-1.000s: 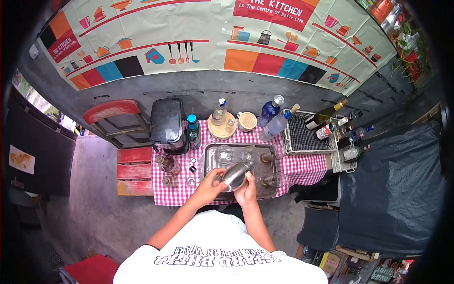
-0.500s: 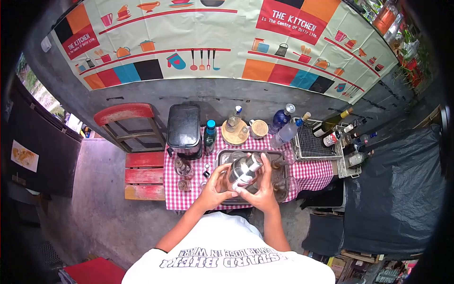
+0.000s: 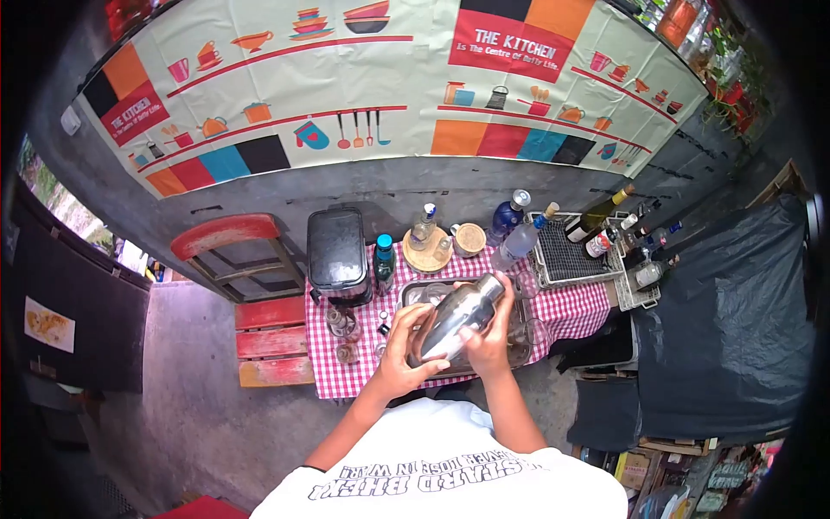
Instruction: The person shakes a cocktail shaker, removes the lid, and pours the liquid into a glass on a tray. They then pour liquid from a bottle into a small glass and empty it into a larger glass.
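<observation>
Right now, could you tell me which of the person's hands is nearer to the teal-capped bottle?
Left. The left hand grips the shaker's lower end, below the teal-capped bottle; the right hand holds the shaker's far side, farther away.

- You see a silver, mirror-bright cocktail shaker point(image 3: 456, 322).
- Your tablecloth point(image 3: 571, 309) is red-and-white check.
- One bottle point(image 3: 504, 219) is blue.
- The chair point(image 3: 246, 285) is red.

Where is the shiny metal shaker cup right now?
In the head view, the metal shaker is near the middle, tilted and held between the left hand and right hand, above the metal tray on the checkered table.
</observation>
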A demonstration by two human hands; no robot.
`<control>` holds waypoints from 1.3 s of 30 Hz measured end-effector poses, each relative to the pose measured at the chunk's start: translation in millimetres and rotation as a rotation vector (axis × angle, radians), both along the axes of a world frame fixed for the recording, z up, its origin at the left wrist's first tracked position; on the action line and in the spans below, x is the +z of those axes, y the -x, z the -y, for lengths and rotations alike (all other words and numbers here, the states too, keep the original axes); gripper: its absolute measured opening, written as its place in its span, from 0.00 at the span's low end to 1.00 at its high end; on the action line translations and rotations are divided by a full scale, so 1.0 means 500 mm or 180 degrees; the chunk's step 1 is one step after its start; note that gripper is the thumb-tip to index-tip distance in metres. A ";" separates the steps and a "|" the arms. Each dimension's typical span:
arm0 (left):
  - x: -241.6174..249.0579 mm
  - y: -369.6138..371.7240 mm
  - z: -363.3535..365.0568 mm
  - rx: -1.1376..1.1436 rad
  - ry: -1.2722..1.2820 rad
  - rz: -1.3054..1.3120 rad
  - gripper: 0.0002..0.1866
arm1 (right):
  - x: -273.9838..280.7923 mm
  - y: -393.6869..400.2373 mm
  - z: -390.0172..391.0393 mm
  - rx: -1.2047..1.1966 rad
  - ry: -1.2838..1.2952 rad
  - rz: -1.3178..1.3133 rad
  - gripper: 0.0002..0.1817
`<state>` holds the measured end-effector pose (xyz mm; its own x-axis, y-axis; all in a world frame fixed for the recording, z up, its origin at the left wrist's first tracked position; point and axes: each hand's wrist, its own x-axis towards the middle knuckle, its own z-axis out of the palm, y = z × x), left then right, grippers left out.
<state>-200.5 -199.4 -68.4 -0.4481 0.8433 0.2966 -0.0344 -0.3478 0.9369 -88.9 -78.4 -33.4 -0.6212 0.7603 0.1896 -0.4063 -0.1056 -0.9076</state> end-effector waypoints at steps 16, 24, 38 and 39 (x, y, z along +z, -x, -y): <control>0.006 -0.110 -0.108 -0.1300 0.1569 0.1651 0.32 | -0.115 -0.140 -0.078 -0.0171 0.1476 -0.0428 0.40; -0.039 -0.180 -0.182 -0.1275 0.0615 0.0877 0.44 | -0.040 -0.257 -0.213 0.0198 -0.0575 0.0445 0.58; -0.016 -0.314 -0.236 -0.0667 0.0295 0.0430 0.46 | 0.058 -0.342 -0.234 -0.0179 -0.3059 0.0384 0.59; -0.019 -0.319 -0.237 -0.0484 0.0234 0.0206 0.45 | 0.061 -0.345 -0.231 -0.0172 -0.3064 0.0376 0.59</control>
